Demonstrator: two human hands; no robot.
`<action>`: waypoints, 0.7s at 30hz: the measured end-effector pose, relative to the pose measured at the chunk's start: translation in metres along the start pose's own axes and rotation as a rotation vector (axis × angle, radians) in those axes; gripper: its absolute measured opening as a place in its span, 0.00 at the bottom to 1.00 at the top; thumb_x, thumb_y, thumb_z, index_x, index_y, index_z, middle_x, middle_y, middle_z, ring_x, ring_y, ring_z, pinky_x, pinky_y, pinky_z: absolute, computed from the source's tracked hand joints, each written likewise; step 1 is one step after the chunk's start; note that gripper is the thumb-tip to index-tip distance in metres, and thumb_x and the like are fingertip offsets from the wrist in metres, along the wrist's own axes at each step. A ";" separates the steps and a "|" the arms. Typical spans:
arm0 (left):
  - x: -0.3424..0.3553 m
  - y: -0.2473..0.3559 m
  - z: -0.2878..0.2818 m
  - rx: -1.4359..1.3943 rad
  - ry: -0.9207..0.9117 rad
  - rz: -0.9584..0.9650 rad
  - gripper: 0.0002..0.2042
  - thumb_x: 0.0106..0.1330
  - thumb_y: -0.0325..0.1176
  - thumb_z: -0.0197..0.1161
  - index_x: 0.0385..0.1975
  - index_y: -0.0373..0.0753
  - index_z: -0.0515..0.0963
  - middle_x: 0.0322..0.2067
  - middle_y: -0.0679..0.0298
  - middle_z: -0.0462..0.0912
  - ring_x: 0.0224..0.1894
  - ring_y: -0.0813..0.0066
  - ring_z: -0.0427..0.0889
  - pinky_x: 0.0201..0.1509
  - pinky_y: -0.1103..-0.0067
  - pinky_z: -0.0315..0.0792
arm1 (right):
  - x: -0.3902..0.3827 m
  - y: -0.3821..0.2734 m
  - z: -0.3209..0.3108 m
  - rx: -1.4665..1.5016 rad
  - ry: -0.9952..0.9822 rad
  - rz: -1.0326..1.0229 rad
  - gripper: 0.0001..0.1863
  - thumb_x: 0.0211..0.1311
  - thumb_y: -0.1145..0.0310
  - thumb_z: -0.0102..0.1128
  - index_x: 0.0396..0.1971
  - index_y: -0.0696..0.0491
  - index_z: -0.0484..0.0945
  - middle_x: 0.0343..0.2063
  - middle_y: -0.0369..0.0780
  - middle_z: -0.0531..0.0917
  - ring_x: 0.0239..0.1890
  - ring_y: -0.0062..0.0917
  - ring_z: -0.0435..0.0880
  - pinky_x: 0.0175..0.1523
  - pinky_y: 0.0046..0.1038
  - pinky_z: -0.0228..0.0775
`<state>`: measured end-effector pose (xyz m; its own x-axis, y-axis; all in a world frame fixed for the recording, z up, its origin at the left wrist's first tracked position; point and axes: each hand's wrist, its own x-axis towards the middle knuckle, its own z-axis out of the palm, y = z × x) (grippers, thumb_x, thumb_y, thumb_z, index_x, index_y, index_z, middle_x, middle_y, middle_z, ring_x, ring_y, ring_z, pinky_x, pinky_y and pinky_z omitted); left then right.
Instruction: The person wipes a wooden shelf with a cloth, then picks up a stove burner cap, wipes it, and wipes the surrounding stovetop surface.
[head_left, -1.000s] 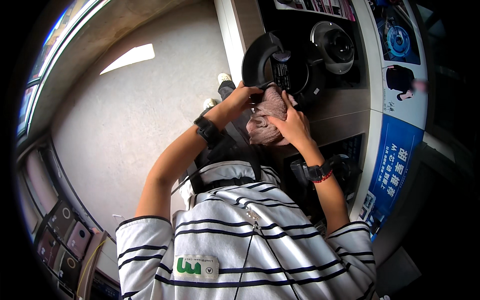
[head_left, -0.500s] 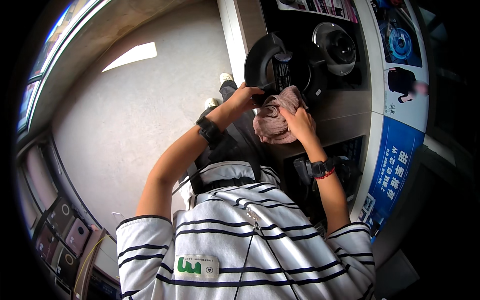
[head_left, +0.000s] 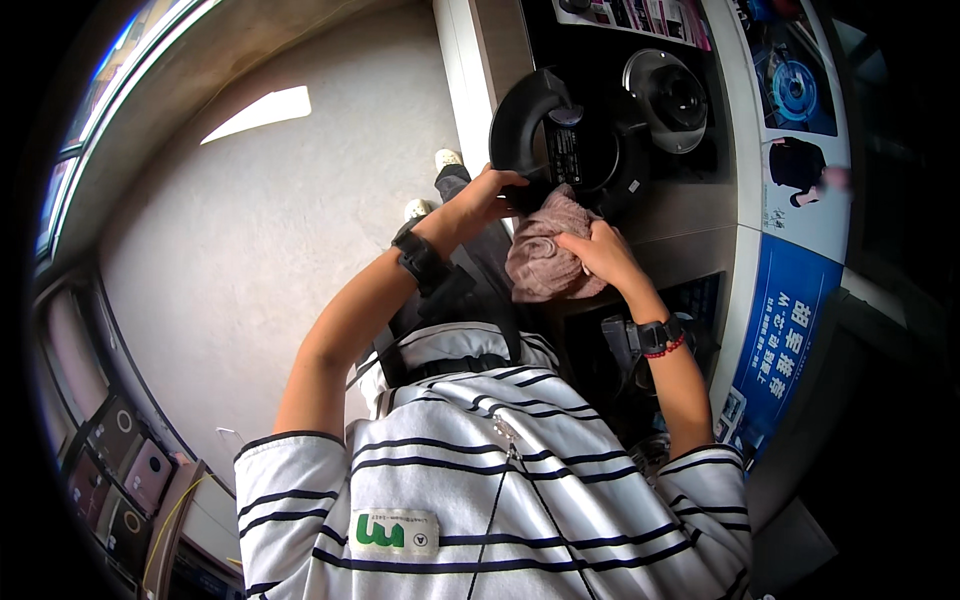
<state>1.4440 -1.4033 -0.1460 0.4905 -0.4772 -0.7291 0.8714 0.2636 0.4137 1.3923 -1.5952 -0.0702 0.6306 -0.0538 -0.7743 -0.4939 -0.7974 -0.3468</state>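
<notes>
A crumpled pinkish-brown cloth [head_left: 545, 256] is bunched in my right hand [head_left: 603, 254], whose fingers are closed on it. The cloth's upper end touches the lower rim of a black, round, dished part [head_left: 518, 130] with a label panel across its middle. My left hand [head_left: 490, 195] grips this black part by its near left rim, thumb on top and the other fingers mostly hidden below. The part is held over the counter's left edge. I cannot make out exactly what kind of part it is.
A round stove burner [head_left: 672, 100] is set in the dark glass top to the right, with printed leaflets [head_left: 650, 18] beyond it. A blue printed panel [head_left: 790, 330] runs along the counter's right side. Another dark cooktop [head_left: 690, 310] lies beside my right forearm.
My right hand and the cloth have shifted slightly toward me. More of the black part's right side now shows. My left hand keeps its hold in nearly the same place.
</notes>
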 end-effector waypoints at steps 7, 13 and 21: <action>-0.001 0.017 -0.032 0.092 -0.086 -0.085 0.25 0.61 0.44 0.51 0.52 0.32 0.63 0.54 0.46 0.63 0.55 0.51 0.65 0.57 0.63 0.64 | -0.008 -0.020 -0.009 -0.452 0.254 -0.246 0.39 0.40 0.51 0.60 0.57 0.46 0.65 0.33 0.51 0.80 0.35 0.44 0.80 0.42 0.39 0.71; 0.007 0.016 -0.026 0.074 -0.128 -0.073 0.36 0.65 0.54 0.46 0.58 0.24 0.51 0.57 0.36 0.56 0.57 0.47 0.64 0.59 0.64 0.63 | 0.023 -0.041 0.023 -0.479 0.288 -0.402 0.36 0.39 0.52 0.61 0.53 0.50 0.69 0.27 0.50 0.80 0.31 0.44 0.80 0.38 0.39 0.71; 0.001 0.013 -0.017 0.087 -0.110 0.035 0.26 0.70 0.49 0.35 0.51 0.30 0.64 0.49 0.51 0.71 0.49 0.61 0.74 0.53 0.66 0.70 | 0.019 -0.039 0.013 -0.423 0.192 -0.568 0.37 0.36 0.55 0.63 0.51 0.56 0.70 0.27 0.51 0.80 0.31 0.44 0.80 0.40 0.37 0.72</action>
<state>1.4562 -1.3857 -0.1503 0.5131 -0.5595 -0.6510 0.8476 0.2106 0.4870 1.4161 -1.5572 -0.0784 0.8337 0.3633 -0.4160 0.1892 -0.8955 -0.4029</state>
